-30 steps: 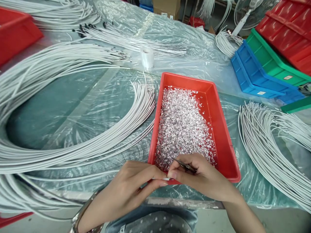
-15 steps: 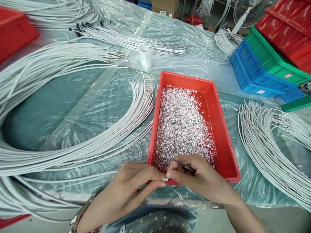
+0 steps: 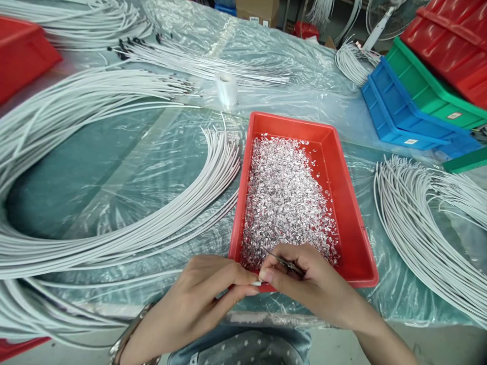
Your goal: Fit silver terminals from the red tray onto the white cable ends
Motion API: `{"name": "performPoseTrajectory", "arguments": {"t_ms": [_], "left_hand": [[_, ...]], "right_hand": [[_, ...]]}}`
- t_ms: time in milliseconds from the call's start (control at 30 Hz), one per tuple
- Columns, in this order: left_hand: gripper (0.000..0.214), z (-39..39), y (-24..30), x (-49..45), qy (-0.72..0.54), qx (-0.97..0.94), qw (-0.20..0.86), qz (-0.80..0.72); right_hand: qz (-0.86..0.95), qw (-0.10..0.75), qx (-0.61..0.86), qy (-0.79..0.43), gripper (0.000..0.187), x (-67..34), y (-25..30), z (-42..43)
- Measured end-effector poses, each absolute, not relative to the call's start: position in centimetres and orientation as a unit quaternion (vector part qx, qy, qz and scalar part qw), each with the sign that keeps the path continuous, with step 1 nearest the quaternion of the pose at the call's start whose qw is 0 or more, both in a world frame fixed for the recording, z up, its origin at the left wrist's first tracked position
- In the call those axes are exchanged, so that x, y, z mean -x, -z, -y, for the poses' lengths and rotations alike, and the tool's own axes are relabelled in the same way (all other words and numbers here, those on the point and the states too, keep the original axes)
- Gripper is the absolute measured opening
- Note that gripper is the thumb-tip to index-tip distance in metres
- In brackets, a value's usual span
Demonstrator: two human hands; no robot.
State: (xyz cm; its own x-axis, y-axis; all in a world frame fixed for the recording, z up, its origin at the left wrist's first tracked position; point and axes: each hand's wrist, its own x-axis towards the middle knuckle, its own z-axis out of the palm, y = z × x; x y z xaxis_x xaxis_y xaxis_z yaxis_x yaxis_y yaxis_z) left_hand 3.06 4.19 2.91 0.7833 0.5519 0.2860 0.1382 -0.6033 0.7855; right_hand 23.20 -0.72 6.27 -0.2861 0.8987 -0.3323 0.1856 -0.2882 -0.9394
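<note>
My left hand [image 3: 213,286] is closed in a pinch on a white cable [image 3: 257,284]; its short end sticks out past thumb and forefinger. My right hand [image 3: 308,279] meets it there, its thumb and forefinger pressed together at the cable's tip. Tucked in that same hand is a slim dark metal tool, apparently tweezers [image 3: 289,264], its point facing up and left, away from the cable. Both hands are over the near edge of a red tray [image 3: 353,228]. Small shiny silver foil scraps [image 3: 287,195] cover much of the tray's floor.
A big loop of white cables [image 3: 182,210] lies left of the tray, another bundle [image 3: 411,218] right. Behind are a clear film roll [image 3: 227,90] and black-ended cables [image 3: 205,63]. Blue crates [image 3: 399,109], a green crate [image 3: 426,81] and a red one [image 3: 452,40] are stacked right.
Almost nothing differs. My fingertips have shifted very slightly at the cable's end, and the view has moved a little; both hands keep their grip.
</note>
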Motion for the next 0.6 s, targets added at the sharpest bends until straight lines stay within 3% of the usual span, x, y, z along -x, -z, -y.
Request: {"name": "performPoseTrajectory", "arguments": {"t_ms": [267, 467, 600], "left_hand": [[0.005, -3.9, -3.2, -3.3, -0.288, -0.818, 0.429, -0.253], [0.020, -3.9, -3.0, -3.7, -0.270, -0.718, 0.553, -0.326], [0.022, -3.9, -3.1, -3.7, -0.263, -0.707, 0.575, -0.318]], "right_hand": [[0.517, 0.354, 0.535, -0.566, 0.016, -22.6, -6.2, 1.0], [0.573, 0.412, 0.558, -0.436, 0.006, -22.3, -5.3, 1.5], [0.631, 0.435, 0.555, -0.322, 0.008, -21.8, -4.8, 1.5]]}}
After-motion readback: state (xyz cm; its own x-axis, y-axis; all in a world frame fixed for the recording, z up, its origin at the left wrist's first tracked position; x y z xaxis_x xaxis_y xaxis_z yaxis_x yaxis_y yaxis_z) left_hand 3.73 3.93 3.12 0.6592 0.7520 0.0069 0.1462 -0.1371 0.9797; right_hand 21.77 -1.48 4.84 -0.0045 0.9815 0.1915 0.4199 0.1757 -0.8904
